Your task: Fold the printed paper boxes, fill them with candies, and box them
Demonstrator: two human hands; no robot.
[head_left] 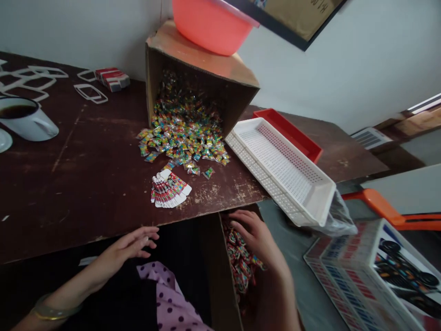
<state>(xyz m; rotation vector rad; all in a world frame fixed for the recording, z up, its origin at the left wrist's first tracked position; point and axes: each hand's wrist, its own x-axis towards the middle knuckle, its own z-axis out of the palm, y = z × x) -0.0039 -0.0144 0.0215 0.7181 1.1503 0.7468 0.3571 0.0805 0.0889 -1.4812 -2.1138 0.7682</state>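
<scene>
My left hand (129, 248) hovers below the front edge of the dark wooden table (86, 170), fingers stretched out and holding nothing. My right hand (255, 236) reaches down into a cardboard box (220, 280) beside my lap, fingers spread over colourful packets (241, 266) inside it. On the table a cardboard box (193, 78) lies on its side, spilling a heap of small colourful sweet packets (182, 138). A fanned stack of packet cards (168, 189) lies in front of the heap.
A white perforated tray (285, 170) overhangs the table edge, with a red tray (292, 133) behind it. An orange basin (210, 25) sits on the tipped box. A mug of dark drink (24, 118) stands at left. A printed carton (375, 276) lies at lower right.
</scene>
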